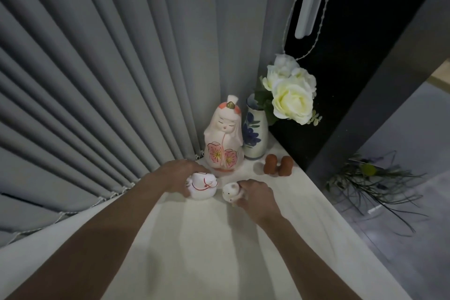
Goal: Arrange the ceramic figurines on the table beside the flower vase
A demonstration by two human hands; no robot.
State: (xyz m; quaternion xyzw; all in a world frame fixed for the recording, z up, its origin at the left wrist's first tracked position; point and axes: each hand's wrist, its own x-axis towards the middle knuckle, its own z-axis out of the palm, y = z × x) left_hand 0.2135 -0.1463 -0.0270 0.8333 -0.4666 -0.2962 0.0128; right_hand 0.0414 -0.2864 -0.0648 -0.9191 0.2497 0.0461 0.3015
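Fingers of my left hand (181, 175) wrap the white cat figurine (203, 185) on the tabletop (219, 238); my right hand (255, 193) pinches the small spotted figurine (230, 192) just beside it. Both sit before the doll (223, 139), with the vase (254, 134) farther right. No writing is legible.

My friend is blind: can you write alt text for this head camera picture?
Two bare hands set small white figurines on a white-clothed table: left hand on a red-corded one, right hand holding a spotted one. Behind stand a tall doll, flower vase and two brown figures.
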